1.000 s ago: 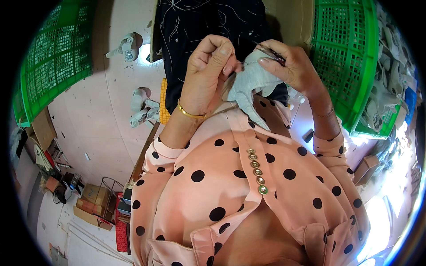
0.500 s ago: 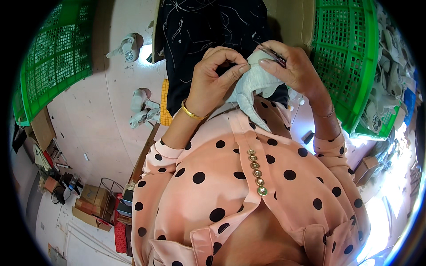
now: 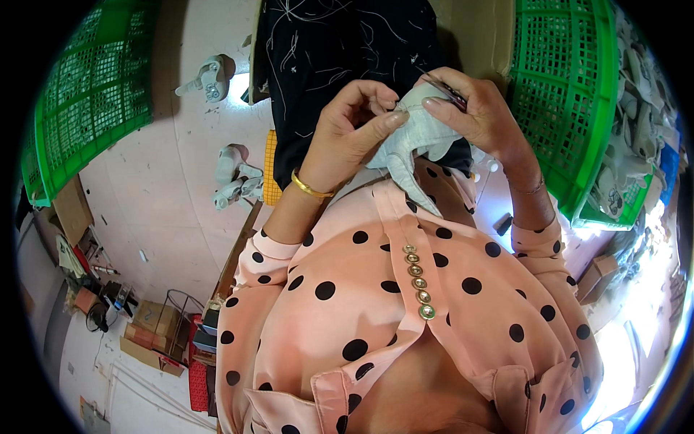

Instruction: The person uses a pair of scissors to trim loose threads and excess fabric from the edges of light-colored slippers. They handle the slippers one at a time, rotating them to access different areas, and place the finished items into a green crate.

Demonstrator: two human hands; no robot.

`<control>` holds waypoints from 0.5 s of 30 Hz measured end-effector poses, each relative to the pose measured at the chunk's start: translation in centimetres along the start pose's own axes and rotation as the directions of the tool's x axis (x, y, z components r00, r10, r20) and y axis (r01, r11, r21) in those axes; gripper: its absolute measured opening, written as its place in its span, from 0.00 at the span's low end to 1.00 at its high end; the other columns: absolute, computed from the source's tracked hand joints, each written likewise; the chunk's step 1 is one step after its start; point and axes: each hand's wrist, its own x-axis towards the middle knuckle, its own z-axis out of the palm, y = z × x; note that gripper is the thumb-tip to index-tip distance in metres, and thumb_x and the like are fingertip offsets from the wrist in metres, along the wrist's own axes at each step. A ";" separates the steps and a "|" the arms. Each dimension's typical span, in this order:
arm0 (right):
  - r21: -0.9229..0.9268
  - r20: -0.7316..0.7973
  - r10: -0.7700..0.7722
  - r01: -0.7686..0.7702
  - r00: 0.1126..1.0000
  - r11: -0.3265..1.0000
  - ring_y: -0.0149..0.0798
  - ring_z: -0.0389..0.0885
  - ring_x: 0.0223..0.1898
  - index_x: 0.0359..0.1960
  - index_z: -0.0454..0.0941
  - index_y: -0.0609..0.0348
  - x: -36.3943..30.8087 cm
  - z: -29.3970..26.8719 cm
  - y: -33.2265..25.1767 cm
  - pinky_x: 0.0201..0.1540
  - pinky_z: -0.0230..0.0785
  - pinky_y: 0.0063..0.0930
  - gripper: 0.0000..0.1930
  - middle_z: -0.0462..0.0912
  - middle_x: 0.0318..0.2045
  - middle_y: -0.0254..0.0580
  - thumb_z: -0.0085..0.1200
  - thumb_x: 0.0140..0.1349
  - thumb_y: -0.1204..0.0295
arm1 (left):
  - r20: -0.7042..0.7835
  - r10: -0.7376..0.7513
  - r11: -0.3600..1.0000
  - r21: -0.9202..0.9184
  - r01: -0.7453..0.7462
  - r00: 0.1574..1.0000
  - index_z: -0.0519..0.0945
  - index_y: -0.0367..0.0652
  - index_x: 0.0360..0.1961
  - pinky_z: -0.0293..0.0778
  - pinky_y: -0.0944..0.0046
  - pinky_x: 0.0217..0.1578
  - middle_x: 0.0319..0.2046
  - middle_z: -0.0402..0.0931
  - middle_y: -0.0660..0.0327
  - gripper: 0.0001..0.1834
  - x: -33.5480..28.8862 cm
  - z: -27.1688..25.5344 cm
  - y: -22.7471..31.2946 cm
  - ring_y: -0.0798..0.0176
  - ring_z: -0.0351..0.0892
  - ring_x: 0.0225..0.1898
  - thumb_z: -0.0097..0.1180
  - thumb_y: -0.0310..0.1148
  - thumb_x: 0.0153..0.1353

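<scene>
A pale grey-white fabric shoe upper point(image 3: 423, 129), with a curved strap-like edge hanging down, is held above my dark-clothed lap. My right hand point(image 3: 473, 108) is closed, gripping the upper's right side together with dark metal thread snips point(image 3: 447, 92), whose far end is hidden under the fingers. At the upper's left edge my left hand point(image 3: 354, 126) is closed, thumb and forefinger close together. A fine light thread point(image 3: 410, 107) runs from the fabric to these fingertips. The left hand's lower fingers are partly hidden.
Loose thread ends lie on the dark cloth point(image 3: 347, 43) over my lap. Green plastic baskets stand at the left point(image 3: 90, 101) and right point(image 3: 564, 108), with many grey shoe pieces point(image 3: 629, 137) beyond the right one. Several pale shoes point(image 3: 238, 173) lie on the floor; cardboard boxes point(image 3: 155, 325) stand lower left.
My left forefinger has lifted a little from the fabric and the hand has turned slightly, showing the thread more clearly. The right hand, snips and upper have hardly moved.
</scene>
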 end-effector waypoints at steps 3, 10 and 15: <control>0.010 -0.011 -0.014 0.014 1.000 1.000 0.40 0.78 0.26 0.44 0.78 0.63 0.0 0.1 0.0 0.33 0.72 0.29 0.19 0.80 0.27 0.51 0.61 0.60 0.59 | 0.025 0.105 0.969 0.223 -0.108 0.994 0.76 0.39 0.41 0.70 0.79 0.34 0.36 0.75 0.68 0.05 0.4 -0.6 -0.9 0.77 0.72 0.36 0.58 0.25 0.65; 0.000 -0.013 -0.016 0.016 1.000 1.000 0.43 0.79 0.26 0.45 0.78 0.62 -0.1 0.1 0.2 0.34 0.72 0.29 0.20 0.80 0.27 0.50 0.61 0.61 0.58 | 0.033 -0.075 0.995 0.072 0.072 0.997 0.75 0.39 0.39 0.60 0.81 0.23 0.31 0.73 0.69 0.05 0.6 -0.3 0.9 0.82 0.66 0.25 0.57 0.28 0.67; -0.018 0.002 0.012 -0.012 1.000 1.000 0.43 0.80 0.26 0.44 0.78 0.62 -0.2 -0.1 -0.3 0.33 0.72 0.28 0.20 0.81 0.27 0.50 0.60 0.61 0.57 | -0.004 0.025 0.970 0.241 -0.024 1.000 0.71 0.40 0.39 0.70 0.74 0.41 0.39 0.75 0.65 0.04 0.0 0.3 0.8 0.73 0.71 0.38 0.54 0.26 0.68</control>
